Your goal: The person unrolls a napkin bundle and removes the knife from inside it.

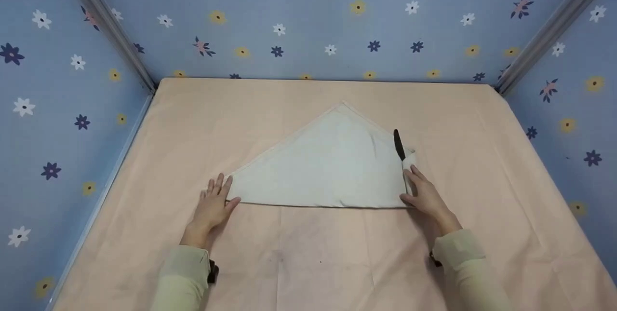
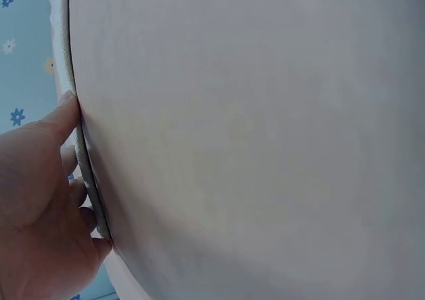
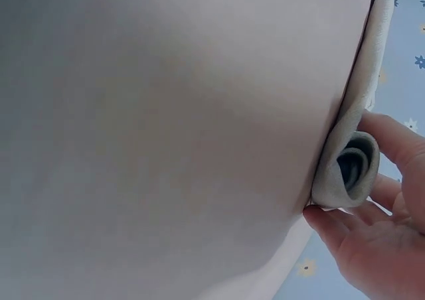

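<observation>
A pale napkin (image 1: pixel 318 161) lies on the table, folded into a wide triangle with its peak at the far side. Its right corner is wound into a roll (image 3: pixel 355 170), seen end-on in the right wrist view. From the far end of this roll sticks a slim dark handle (image 1: pixel 398 144); whatever it belongs to is hidden in the cloth. My right hand (image 1: pixel 426 196) grips the roll between thumb and fingers. At the opposite corner my left hand (image 1: pixel 210 209) rests with its fingers extended, the thumb on the near folded edge.
A peach cloth (image 1: pixel 308 263) with creases covers the table. Blue flowered panels (image 1: pixel 299 21) stand behind and at both sides, joined by grey posts (image 1: pixel 108 26) at the back corners.
</observation>
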`<state>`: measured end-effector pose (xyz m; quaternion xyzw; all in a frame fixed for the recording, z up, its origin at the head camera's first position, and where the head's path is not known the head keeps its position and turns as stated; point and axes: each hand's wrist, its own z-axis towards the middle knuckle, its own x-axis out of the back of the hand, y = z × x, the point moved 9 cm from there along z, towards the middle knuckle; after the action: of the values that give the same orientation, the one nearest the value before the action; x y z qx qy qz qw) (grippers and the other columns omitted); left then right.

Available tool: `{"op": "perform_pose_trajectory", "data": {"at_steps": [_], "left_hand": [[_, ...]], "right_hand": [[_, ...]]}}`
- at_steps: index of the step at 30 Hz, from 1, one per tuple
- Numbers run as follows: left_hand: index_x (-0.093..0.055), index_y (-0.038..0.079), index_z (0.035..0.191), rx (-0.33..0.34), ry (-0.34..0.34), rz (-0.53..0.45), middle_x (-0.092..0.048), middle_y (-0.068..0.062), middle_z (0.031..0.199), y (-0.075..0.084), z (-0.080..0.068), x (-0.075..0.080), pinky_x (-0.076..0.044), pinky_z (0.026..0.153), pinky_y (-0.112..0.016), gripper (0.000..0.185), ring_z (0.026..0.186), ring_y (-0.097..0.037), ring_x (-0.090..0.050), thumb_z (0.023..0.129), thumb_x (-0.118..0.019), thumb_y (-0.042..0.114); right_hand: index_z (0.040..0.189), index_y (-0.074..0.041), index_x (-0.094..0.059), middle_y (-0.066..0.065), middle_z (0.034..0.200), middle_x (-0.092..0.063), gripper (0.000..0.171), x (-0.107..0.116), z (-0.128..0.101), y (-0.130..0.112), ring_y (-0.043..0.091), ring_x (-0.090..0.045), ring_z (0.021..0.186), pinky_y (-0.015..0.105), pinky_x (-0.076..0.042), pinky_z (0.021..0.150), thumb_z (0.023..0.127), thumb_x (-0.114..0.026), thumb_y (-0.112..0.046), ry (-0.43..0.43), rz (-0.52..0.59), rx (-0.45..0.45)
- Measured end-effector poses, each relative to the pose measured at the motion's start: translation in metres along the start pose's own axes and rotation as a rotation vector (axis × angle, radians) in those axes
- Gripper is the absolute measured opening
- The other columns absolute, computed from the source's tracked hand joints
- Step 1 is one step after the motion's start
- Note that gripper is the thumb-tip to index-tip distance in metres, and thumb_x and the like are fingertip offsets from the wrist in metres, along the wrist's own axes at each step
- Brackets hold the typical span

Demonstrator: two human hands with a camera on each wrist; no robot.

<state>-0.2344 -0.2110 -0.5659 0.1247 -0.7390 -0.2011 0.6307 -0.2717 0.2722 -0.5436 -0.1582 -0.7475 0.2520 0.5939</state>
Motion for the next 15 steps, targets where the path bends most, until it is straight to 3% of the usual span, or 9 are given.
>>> {"op": "perform_pose_trajectory", "data": {"at_steps": [15], "left_hand": [[-0.018, 0.0, 0.14, -0.002, 0.004, 0.016, -0.008, -0.025, 0.143, 0.0024, -0.0001, 0.0004, -0.005, 0.099, -0.06, 0.064, 0.129, -0.044, -0.002, 0.093, -0.043, 0.035]], "right_hand": [[0.137, 0.005, -0.024, 0.025, 0.143, -0.013, 0.066, 0.0052, -0.0031, 0.0088, 0.042, -0.014, 0.128, 0.05, -0.015, 0.103, 0.083, -0.06, -0.009, -0.012, -0.019, -0.011]]}}
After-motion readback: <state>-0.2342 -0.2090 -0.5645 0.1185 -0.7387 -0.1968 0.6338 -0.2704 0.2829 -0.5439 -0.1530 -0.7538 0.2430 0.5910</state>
